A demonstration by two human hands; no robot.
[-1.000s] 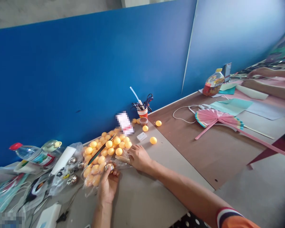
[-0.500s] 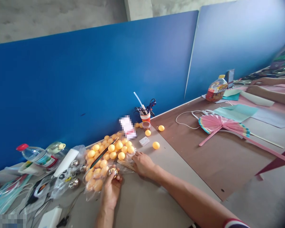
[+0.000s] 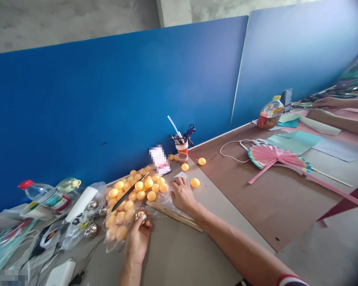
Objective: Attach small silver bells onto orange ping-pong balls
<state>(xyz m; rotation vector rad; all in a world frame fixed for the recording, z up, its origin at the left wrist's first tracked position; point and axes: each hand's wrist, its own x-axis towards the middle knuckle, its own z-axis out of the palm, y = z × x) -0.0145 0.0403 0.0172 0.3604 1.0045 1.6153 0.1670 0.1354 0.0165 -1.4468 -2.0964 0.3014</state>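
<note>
My left hand [image 3: 139,240] is closed on a shiny ball [image 3: 141,217] with a dark and gold pattern, held between thumb and fingers above the table. My right hand [image 3: 182,195] reaches out with its fingers apart and bent down, by a small white box [image 3: 181,174] that it partly covers. Whether the fingertips touch the box I cannot tell. Under my right wrist lies a thin wooden strip [image 3: 174,215]. A clear plastic bag of orange table tennis balls [image 3: 121,217] sits between and beyond my hands, with a dark pen-like stick [image 3: 127,195] across it.
Loose orange balls [image 3: 195,182] lie right of the box. Behind stand a small tub [image 3: 183,158] and a cup of tools [image 3: 182,147]. Bottles [image 3: 49,195] and more shiny balls [image 3: 91,230] are at left. A pink paper fan [image 3: 276,157] and another person's arms [image 3: 331,119] are at right.
My right hand has come off the wooden strip and moved up and right to the white box, now partly covering it. My left hand still holds the shiny ball.
</note>
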